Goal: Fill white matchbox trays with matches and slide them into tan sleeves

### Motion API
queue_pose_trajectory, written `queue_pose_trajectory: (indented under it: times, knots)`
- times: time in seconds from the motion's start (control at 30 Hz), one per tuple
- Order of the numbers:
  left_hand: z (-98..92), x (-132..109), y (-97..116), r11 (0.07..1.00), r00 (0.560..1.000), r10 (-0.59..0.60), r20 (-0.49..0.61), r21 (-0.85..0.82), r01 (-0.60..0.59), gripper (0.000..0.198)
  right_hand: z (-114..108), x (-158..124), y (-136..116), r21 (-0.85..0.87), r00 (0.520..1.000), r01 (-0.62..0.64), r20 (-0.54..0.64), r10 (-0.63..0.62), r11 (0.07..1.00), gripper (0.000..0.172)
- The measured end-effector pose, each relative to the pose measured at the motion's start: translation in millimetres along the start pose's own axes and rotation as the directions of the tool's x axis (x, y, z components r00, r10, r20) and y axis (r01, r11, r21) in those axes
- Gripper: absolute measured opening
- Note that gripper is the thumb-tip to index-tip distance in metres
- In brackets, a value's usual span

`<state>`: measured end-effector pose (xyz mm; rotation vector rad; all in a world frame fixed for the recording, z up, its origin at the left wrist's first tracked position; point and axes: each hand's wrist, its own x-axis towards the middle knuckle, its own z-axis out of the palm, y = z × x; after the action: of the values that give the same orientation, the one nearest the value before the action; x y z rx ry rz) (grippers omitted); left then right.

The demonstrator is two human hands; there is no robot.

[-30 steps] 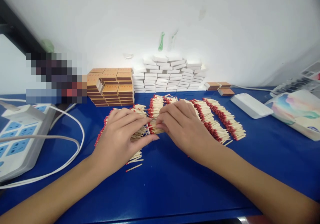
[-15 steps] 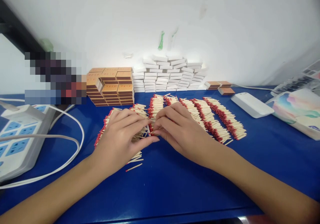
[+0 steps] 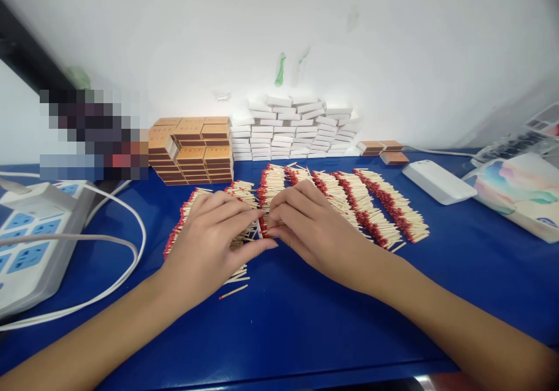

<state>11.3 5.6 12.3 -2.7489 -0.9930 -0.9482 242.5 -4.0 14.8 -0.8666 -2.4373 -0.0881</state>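
Note:
My left hand (image 3: pixel 209 231) is closed around a small white matchbox tray (image 3: pixel 260 228), of which only a narrow edge shows between thumb and fingers. Red match heads show beside that edge. Bent and drawn together, the fingers of my right hand (image 3: pixel 310 222) meet the tray from the right, pinching matches there; how many is hidden. Rows of red-tipped matches (image 3: pixel 397 207) lie spread beneath and behind both hands. One loose match (image 3: pixel 233 292) lies on the blue table (image 3: pixel 279 327), nearer to me than the left pile.
Orange-brown matchboxes (image 3: pixel 192 152) are stacked against the wall, beside a pile of white trays (image 3: pixel 288 129). A few more matchboxes (image 3: pixel 379 147) lie farther right, near a white power bank (image 3: pixel 439 182) and a patterned pack (image 3: pixel 519 187). At left are a power strip (image 3: pixel 48 251) and looping white cables (image 3: pixel 142 228).
Both hands stay together at the tray with almost no visible movement. The whole view has shifted very slightly.

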Motion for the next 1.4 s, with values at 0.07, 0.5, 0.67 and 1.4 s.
queue_pose_trajectory:
  times: [0.07,0.5,0.67,1.4]
  knots:
    - [0.0,0,0,1.0,1.0,-0.001,-0.016,0.0,0.001,0.03,1,0,1,-0.006,1.0,-0.01,-0.014,0.01,1.0,0.017]
    - [-9.5,6,-19,0.97,0.964,-0.228,-0.137,0.056,0.237,0.034,3,-8,26,-0.062,0.989,-0.145,-0.022,0.144,0.987,0.022]
    - [-11.6,7,-17,0.974,0.967,-0.208,-0.145,0.062,0.219,0.034,15,-12,36,-0.066,0.987,-0.094,0.123,0.101,0.993,0.021]
    - [-11.3,5,-14,0.982,0.976,-0.152,-0.158,0.091,0.168,0.036,28,-3,16,-0.222,0.955,-0.247,0.11,0.276,0.943,0.015]
